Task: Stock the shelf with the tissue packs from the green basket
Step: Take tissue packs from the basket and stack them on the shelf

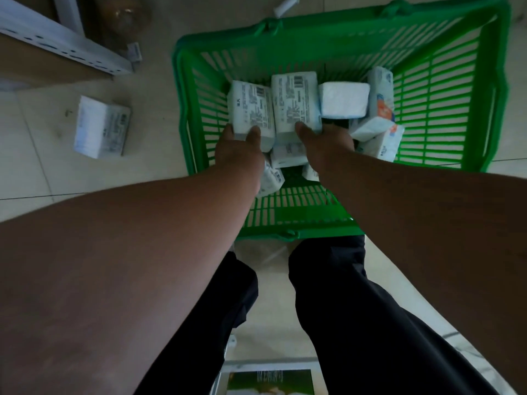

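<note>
1. Green slotted plastic basket (pixel 445 109) on the pale tiled floor (pixel 159 155), handles folded down along the rim, still holding a loose heap of white plastic-wrapped tissue packs; high walls likely to catch a pack's corner on the way out if lifted at a slant.
2. White metal shelf rail (pixel 65 44) up at the far left, well apart from the basket; long carry, so probably room for a slippery pack to slide free on the way.
3. Left hand (pixel 238 149) gripping the near end of the left printed white tissue pack (pixel 251 105), thumb on top, fingers curled beneath and hidden.
4. Right hand (pixel 328 145) holding the near end of the right printed white tissue pack (pixel 295 102) the same way, thumb over the top edge; fingers underneath not visible.
5. Both held packs touching side by side above the heap; gripped only at one end, so likely to droop or twist out of a thin hold.
6. Plain white pack (pixel 343 99) and blue-and-orange printed packs (pixel 380 95) crowded just beside the right hand; could be dragged up or knocked over by the lift.
7. Stray white tissue pack (pixel 99 126) lying on the tiles between basket and shelf; a possible trip point underfoot.
8. Small white cylinder (pixel 286 4) on the floor beyond the basket, out of the path.
</note>
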